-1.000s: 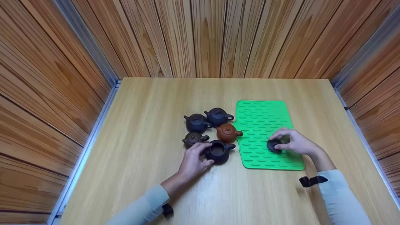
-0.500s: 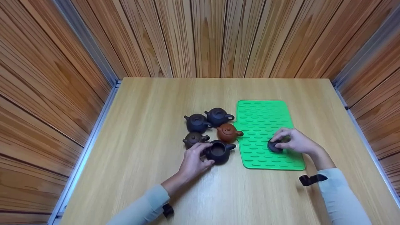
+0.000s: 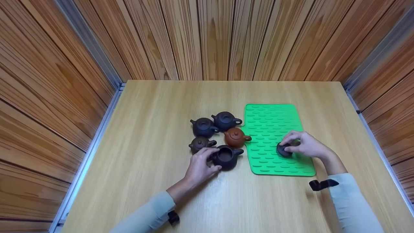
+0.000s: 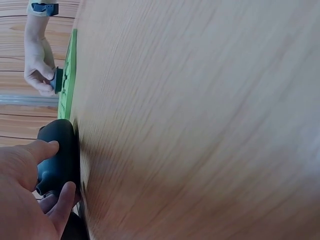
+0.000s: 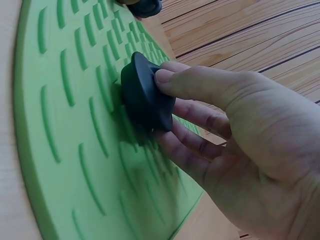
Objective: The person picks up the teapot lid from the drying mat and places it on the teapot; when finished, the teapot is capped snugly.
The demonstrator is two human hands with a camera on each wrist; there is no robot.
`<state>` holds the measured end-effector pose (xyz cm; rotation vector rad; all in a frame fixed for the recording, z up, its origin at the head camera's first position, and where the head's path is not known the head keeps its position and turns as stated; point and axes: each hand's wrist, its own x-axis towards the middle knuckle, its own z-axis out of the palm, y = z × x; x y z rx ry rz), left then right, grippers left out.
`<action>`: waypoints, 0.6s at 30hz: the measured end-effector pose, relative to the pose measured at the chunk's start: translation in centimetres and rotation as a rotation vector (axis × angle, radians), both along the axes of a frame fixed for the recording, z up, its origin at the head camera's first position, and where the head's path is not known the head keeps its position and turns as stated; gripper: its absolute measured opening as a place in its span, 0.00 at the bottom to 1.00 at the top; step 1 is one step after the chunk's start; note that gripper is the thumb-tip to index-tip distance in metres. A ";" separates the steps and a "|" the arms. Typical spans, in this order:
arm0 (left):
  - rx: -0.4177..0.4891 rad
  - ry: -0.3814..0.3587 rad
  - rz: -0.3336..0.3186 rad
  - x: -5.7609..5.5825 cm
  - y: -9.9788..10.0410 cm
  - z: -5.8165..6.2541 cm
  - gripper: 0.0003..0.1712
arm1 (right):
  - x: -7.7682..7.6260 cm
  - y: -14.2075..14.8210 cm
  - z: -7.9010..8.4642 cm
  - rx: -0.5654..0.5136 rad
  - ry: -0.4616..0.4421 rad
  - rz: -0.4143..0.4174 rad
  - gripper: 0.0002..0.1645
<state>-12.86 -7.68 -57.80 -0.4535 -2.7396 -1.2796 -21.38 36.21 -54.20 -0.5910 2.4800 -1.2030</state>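
My left hand (image 3: pixel 200 166) grips a dark teapot (image 3: pixel 228 164) by its left side, thumb in front and fingers behind. The pot has no lid on, so its round opening shows from above. In the left wrist view the thumb and fingers curl around the pot's dark body (image 4: pixel 59 165), low over the table. Over the green mat (image 3: pixel 265 116), my right hand (image 3: pixel 305 146) pinches a dark round lid (image 5: pixel 145 95) between thumb and fingers. The lid is close over the mat's ridges, tilted in the right wrist view.
A reddish-brown teapot (image 3: pixel 235 138) stands just behind the lidless one, its handle over the mat's left edge. Two black teapots, one at left (image 3: pixel 203 127) and one at back (image 3: pixel 225 120), and a small brown teapot (image 3: pixel 199 144) cluster nearby. Wood-plank walls (image 3: pixel 216 38) enclose the table.
My right hand shifts very slightly, with the lid staying at nearly the same spot over the mat. The left hand and the teapots stay put.
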 end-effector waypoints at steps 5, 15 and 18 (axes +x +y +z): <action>0.001 0.006 0.003 0.0 -0.1 0.0 0.33 | -0.4 -0.7 0.5 0.007 0.002 0.012 0.09; -0.003 0.014 -0.001 0.0 0.0 -0.1 0.34 | -0.5 -2.9 1.3 -0.029 -0.026 0.063 0.09; -0.010 0.021 -0.004 0.0 0.0 -0.1 0.34 | -0.4 -3.7 1.5 -0.052 -0.037 0.075 0.08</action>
